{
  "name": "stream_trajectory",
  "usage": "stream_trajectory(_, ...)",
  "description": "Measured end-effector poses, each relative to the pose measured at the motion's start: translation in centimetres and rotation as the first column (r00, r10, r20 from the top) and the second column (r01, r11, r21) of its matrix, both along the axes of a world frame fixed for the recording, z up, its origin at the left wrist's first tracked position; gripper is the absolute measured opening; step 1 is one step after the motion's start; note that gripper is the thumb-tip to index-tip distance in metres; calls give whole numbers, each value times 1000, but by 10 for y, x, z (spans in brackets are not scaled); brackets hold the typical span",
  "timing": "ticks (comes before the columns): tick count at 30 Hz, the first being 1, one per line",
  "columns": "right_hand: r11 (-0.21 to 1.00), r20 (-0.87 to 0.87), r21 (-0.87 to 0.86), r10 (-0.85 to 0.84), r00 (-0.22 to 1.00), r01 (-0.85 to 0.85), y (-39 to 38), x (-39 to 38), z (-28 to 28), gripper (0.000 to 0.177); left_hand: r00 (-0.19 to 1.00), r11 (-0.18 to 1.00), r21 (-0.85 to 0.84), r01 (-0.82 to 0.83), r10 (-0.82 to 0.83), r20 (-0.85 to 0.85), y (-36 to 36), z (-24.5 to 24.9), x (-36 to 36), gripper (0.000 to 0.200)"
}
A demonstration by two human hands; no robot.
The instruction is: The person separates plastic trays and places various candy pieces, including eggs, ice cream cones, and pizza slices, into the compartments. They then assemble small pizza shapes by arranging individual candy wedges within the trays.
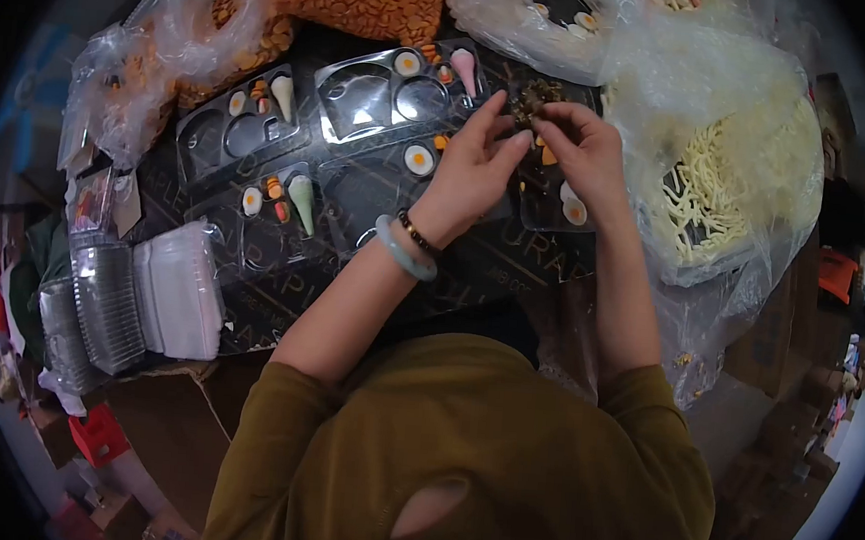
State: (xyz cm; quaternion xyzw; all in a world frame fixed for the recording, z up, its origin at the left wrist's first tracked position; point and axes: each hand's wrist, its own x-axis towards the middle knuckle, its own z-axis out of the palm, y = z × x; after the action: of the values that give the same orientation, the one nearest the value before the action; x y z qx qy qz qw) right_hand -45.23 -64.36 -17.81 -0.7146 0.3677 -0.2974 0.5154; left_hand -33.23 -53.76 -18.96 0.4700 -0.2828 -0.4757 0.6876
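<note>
Above the dark tabletop, my right hand [583, 152] has thumb and forefinger pinched together over small dark brown pieces [533, 94]; whatever sits between the fingertips is too small to make out. Close by on the left, my left hand [467, 177] has its thumb and forefinger apart, with nothing visible between them. It wears a beaded bracelet and a pale green bangle [400, 252]. Beneath the hands are clear plastic trays, one holding a small fried-egg piece [418, 160] and orange bits. Another fried-egg piece [573, 212] lies below my right hand.
Further clear trays [200, 153] hold egg pieces and cone-shaped pieces, including a pink one [464, 72] and a green one [301, 203]. Bags of orange pieces [371, 0] and pale yellow strips [709, 194] flank the back and right. Stacked clear containers [107, 302] stand at left.
</note>
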Motion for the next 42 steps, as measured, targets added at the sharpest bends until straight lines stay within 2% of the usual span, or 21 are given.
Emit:
stream_trajectory(1,992,-61,-109,61,996,-68,8,5,-3,17,966,999,1,38,-36,-257,-6,4,4,46)
stream_trajectory(3,932,-81,-326,136,987,-155,22,19,3,18,963,992,121,33,1,-269,-8,-1,18,32)
stream_trajectory(6,973,-5,-134,191,982,-190,19,29,0,18,941,962,268,50,44,-335,6,4,42,21)
stream_trajectory(8,987,91,42,150,984,-155,11,40,-9,18,912,974,225,-22,112,-395,9,-2,55,22)
stream_trajectory(12,959,-25,-283,11,1000,-17,-1,70,-22,13,905,970,205,-133,203,-375,8,-1,77,22)
stream_trajectory(13,898,-111,-435,23,994,-70,-4,72,-27,12,897,969,216,-120,199,-394,7,-1,82,22)
stream_trajectory(15,702,-279,-682,6,960,-203,-8,75,-32,11,909,976,190,-106,172,-379,9,-5,87,21)
stream_trajectory(18,711,-222,-683,18,975,-168,-4,73,-26,11,913,975,188,-116,179,-367,11,-3,91,22)
stream_trajectory(19,747,-190,-643,57,980,-168,-4,73,-21,13,912,974,193,-119,184,-366,11,-3,90,22)
stream_trajectory(21,916,-80,-363,152,985,-171,12,74,-3,16,889,970,167,-177,230,-397,6,-5,87,19)
stream_trajectory(22,962,-14,-206,179,984,-178,19,74,1,17,876,967,154,-202,249,-412,3,-6,84,18)
stream_trajectory(23,923,-27,-310,231,972,-228,19,73,2,18,883,971,166,-175,229,-410,0,-6,82,17)
stream_trajectory(26,917,38,-371,177,984,-150,17,72,-2,17,868,993,96,-67,105,-485,-5,-2,80,17)
stream_trajectory(28,981,50,-185,65,997,-55,10,68,-1,18,933,985,154,-82,130,-335,-4,6,84,16)
stream_trajectory(29,978,18,-209,0,1000,4,6,68,0,15,957,979,183,-94,140,-255,-2,8,87,16)
stream_trajectory(31,914,-58,-404,13,998,-35,-1,68,-12,14,992,962,250,-110,92,84,-3,-2,97,17)
stream_trajectory(32,866,-95,-497,12,995,-58,-4,69,-20,14,966,953,277,-125,54,252,-5,-8,100,17)
stream_trajectory(35,708,-224,-684,21,974,-173,-7,71,-41,13,809,961,239,-136,-32,587,-12,-17,98,20)
stream_trajectory(38,631,-287,-735,41,957,-248,-1,69,-37,10,593,966,214,-147,-88,801,-14,-27,99,21)
stream_trajectory(39,595,-299,-760,39,954,-262,1,68,-35,10,504,969,200,-146,-101,858,-16,-29,98,21)
stream_trajectory(42,640,-329,-719,29,944,-270,0,66,-36,11,433,973,151,-174,-62,899,-18,-35,96,19)
